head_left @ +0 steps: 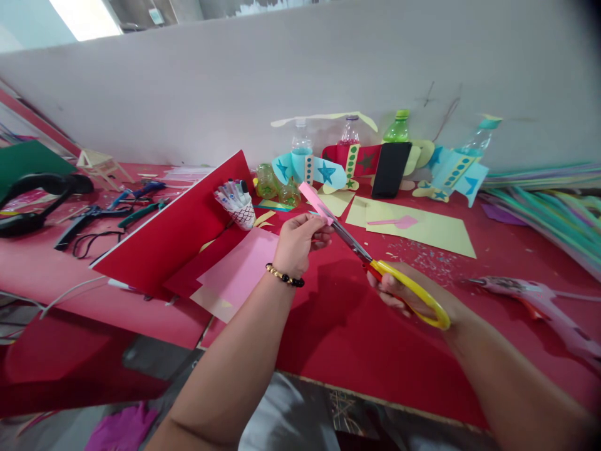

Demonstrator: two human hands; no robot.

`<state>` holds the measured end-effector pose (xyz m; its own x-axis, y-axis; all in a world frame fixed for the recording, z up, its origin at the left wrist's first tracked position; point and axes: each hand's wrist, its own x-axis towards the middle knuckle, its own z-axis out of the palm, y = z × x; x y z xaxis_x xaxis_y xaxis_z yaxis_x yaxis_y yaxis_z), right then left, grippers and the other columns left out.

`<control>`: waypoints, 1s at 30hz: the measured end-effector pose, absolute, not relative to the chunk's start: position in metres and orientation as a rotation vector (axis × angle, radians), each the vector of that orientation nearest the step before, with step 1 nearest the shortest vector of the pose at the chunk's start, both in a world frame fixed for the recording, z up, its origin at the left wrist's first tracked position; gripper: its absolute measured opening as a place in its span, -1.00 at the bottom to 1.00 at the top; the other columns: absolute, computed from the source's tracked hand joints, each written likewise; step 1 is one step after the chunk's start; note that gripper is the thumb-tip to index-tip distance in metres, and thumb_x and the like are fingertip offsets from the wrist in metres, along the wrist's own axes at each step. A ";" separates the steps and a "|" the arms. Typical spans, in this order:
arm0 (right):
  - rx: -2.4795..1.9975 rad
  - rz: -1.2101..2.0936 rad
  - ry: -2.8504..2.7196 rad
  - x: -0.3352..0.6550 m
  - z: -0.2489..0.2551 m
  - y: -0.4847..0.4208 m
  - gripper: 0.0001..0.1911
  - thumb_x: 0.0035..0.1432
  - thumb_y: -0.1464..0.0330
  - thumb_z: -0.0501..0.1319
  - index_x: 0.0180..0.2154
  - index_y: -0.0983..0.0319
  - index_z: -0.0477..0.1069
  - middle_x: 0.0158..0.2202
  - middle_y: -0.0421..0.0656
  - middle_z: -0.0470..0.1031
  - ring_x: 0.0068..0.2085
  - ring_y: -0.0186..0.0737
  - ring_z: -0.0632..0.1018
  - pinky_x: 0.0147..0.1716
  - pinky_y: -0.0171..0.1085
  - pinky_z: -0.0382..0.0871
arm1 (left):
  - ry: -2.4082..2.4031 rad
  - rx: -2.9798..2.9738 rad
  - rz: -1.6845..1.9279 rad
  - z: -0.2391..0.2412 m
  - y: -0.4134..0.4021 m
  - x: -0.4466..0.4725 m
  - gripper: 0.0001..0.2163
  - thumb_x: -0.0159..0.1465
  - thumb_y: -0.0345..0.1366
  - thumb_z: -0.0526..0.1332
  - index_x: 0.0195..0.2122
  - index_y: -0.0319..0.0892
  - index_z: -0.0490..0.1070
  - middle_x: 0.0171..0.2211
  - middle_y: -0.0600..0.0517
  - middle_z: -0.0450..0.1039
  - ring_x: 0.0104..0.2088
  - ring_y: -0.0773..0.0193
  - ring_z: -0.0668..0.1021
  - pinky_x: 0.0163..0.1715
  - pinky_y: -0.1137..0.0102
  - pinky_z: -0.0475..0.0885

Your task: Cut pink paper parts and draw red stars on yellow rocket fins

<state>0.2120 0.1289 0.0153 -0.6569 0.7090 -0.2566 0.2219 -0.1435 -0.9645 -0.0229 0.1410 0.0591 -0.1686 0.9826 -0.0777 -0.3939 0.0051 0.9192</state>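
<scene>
Between the thumb and fingers of my left hand (303, 235) is a small strip of pink paper (313, 197), raised above the red table. My right hand (399, 291) grips the yellow handles of a pair of scissors (350, 240). Their blades point up and left and meet the pink strip close to my left fingertips. Whether the blades are fully closed is hidden by the paper. Behind my right hand, a pink paper cutout (404, 222) with a thin stem lies on a pale yellow sheet (441, 235). Pink sheets (241, 269) lie left of my left hand.
Along the wall stand several decorated bottle planes (300, 164) and a black phone (390, 170). A pink glue gun (521, 289) lies at right, with paper scraps (432, 260) near it. A marker holder (241, 213) stands beside a tilted red board (188, 225); pliers (84, 222) lie farther left.
</scene>
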 end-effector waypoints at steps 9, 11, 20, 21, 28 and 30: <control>-1.044 1.854 -1.763 0.209 0.015 0.128 -0.36 0.00 -0.25 0.11 -0.29 0.20 0.29 -0.64 -0.37 0.09 -0.66 -0.48 0.07 -0.74 -0.47 0.06 | 1.012 0.756 1.455 0.059 0.141 -0.023 -0.80 -0.01 -0.26 0.38 -0.45 -0.27 0.47 -0.52 0.01 0.48 -0.56 0.42 0.46 -0.46 0.43 0.46; -1.029 1.865 -1.760 0.209 0.015 0.128 -0.36 0.00 -0.26 0.11 -0.29 0.20 0.29 -0.64 -0.37 0.10 -0.67 -0.48 0.07 -0.74 -0.47 0.06 | 1.007 0.768 1.458 0.058 0.141 -0.025 -0.80 0.00 -0.24 0.39 -0.44 -0.26 0.47 -0.51 0.02 0.47 -0.55 0.42 0.46 -0.47 0.44 0.45; -1.018 1.850 -1.798 0.208 0.019 0.127 -0.38 0.02 -0.24 0.11 -0.30 0.19 0.28 -0.63 -0.37 0.11 -0.66 -0.49 0.08 -0.74 -0.48 0.08 | 1.053 0.781 1.551 0.059 0.144 -0.028 -0.82 0.04 -0.27 0.36 -0.49 -0.25 0.41 -0.51 0.04 0.45 -0.58 0.44 0.43 -0.52 0.46 0.43; -1.015 1.852 -1.799 0.208 0.019 0.127 -0.39 0.03 -0.24 0.10 -0.30 0.19 0.28 -0.63 -0.37 0.11 -0.67 -0.49 0.08 -0.74 -0.48 0.07 | 1.049 0.781 1.550 0.059 0.144 -0.028 -0.82 0.05 -0.27 0.36 -0.49 -0.25 0.41 -0.51 0.03 0.45 -0.58 0.44 0.43 -0.51 0.46 0.43; -0.999 1.870 -1.769 0.205 0.015 0.126 -0.37 0.02 -0.26 0.08 -0.30 0.19 0.27 -0.64 -0.37 0.13 -0.68 -0.49 0.10 -0.75 -0.47 0.10 | 1.029 0.747 1.560 0.055 0.145 -0.026 -0.82 0.05 -0.26 0.36 -0.48 -0.25 0.40 -0.50 0.02 0.47 -0.54 0.42 0.46 -0.46 0.43 0.47; -1.003 1.876 -1.753 0.203 0.015 0.126 -0.34 -0.01 -0.28 0.08 -0.31 0.19 0.26 -0.65 -0.38 0.13 -0.70 -0.50 0.10 -0.76 -0.47 0.10 | 1.023 0.738 1.562 0.055 0.145 -0.026 -0.82 0.04 -0.26 0.36 -0.47 -0.25 0.41 -0.51 0.02 0.47 -0.54 0.41 0.47 -0.44 0.42 0.49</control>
<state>0.2028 0.1261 0.0148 -0.6716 0.7015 -0.2385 0.1902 -0.1479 -0.9705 -0.0261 0.1449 0.0551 -0.2309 0.9714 -0.0548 -0.4388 -0.0537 0.8970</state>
